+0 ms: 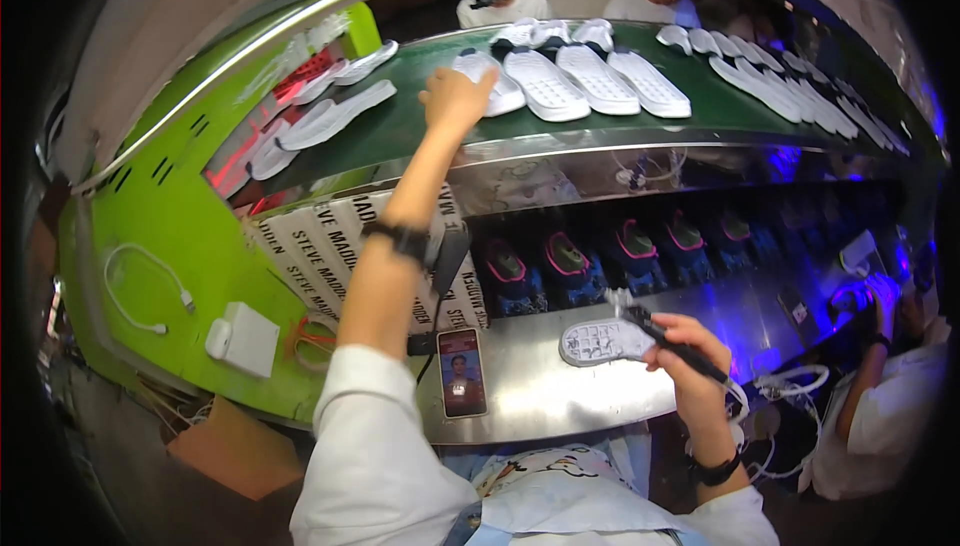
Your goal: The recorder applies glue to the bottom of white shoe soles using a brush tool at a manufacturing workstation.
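Stretched out over the green conveyor belt (400,106), my left hand (457,98) has its fingers closed at the left edge of a white shoe sole (507,96). That sole is leftmost in a row with several others, such as a neighbouring white sole (545,84). My right hand (695,354) is wrapped around a black-handled brush (680,348), with a pale tube running from its rear end. The brush's light bristle tip hovers near a grey-rimmed sole (590,343) with a gridded face, lying on the metal worktop (560,396).
A phone (462,374) lies beside a printed box (345,246). Under the belt stand several dark shoe uppers (567,261) with pink rims. On the green surface at left are a white cable (150,281) and white adapter (243,339). A co-worker's arm (870,376) is at right.
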Tool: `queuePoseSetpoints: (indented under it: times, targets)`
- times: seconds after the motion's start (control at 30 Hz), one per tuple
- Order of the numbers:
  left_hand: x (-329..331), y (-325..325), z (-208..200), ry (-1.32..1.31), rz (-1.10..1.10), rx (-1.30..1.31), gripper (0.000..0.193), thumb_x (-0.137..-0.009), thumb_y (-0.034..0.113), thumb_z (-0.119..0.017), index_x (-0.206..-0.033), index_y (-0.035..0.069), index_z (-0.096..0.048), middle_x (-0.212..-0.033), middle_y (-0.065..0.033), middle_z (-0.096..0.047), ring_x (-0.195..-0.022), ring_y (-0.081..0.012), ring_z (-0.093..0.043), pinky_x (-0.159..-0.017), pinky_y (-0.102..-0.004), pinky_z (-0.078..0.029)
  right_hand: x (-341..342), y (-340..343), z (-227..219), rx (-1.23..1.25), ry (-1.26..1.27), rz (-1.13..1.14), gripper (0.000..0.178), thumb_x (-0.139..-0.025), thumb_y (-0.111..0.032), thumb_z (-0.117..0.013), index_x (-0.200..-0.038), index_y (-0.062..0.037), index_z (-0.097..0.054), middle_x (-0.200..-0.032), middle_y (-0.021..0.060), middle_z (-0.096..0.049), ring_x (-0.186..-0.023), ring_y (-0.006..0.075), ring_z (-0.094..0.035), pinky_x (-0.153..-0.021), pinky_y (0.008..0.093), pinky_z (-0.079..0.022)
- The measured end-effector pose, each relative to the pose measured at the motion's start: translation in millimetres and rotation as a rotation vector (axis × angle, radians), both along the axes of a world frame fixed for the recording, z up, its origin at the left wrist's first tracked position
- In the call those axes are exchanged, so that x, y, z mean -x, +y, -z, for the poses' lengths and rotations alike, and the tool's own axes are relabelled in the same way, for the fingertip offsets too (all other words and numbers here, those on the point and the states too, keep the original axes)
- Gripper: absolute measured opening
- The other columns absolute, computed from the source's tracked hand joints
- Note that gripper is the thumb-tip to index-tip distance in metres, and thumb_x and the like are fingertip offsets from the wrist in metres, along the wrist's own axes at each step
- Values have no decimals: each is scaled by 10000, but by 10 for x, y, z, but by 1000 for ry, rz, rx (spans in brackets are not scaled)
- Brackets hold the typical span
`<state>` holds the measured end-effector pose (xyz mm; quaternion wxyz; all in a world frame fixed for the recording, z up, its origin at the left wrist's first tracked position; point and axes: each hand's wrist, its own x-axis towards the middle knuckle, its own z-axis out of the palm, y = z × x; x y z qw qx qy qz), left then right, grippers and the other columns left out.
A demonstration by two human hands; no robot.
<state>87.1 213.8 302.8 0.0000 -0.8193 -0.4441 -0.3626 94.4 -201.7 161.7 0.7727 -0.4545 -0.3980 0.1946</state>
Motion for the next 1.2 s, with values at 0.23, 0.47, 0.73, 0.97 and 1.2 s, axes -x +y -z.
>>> queuePoseSetpoints:
  times: [0.23,0.47,0.73,0.97,1.2]
  targets:
    - [473,98,48,-717,675,890,313,-792,68,-560,-1075,-66,-553,-1014,-130,-607,-913,-201,-613,-752,-320,-523,-265,-330,296,108,205,192,242,-739,77,-577,-977,45,-609,-1042,244,-625,-716,213,-642,-670,291,-513]
    - [1694,-1504,1818,-1417,1535,2390,701,-722,228,-521,-1342,-43,-335,-1101,-241,-578,-901,-305,-637,-746,-473,-552,-62,-99,318,58,179,-192,221,-771,50,-599,-990,34,-622,-1066,216,-635,-822,226,-637,-788,318,-503]
    - [1424,-2473,3448,-1806,812,2570,719,-908,562,-313,-1426,67,-261,-1338,-240,-437,-1179,-421,-477,-957,-581,-414,292,300,630,269,-642,69,228,-765,-30,-673,-993,-41,-668,-981,127,-675,-829,260,-654,-765,340,-506]
    - [1194,-2354,3067,-1623,908,2384,678,-885,573,-369,-1272,22,-448,-1148,-223,-558,-941,-389,-607,-767,-492,-547,431,311,544,321,-373,-131,246,-780,-28,-651,-1026,-23,-651,-1023,147,-667,-919,257,-660,-830,300,-507]
    - [1064,-1856,2631,-1029,1288,2376,702,-906,500,-371,-1339,-52,-352,-1153,-325,-532,-976,-453,-581,-804,-539,-522,200,366,560,345,-427,-514,235,-807,-8,-604,-1032,-26,-670,-1071,145,-659,-912,219,-658,-790,282,-500]
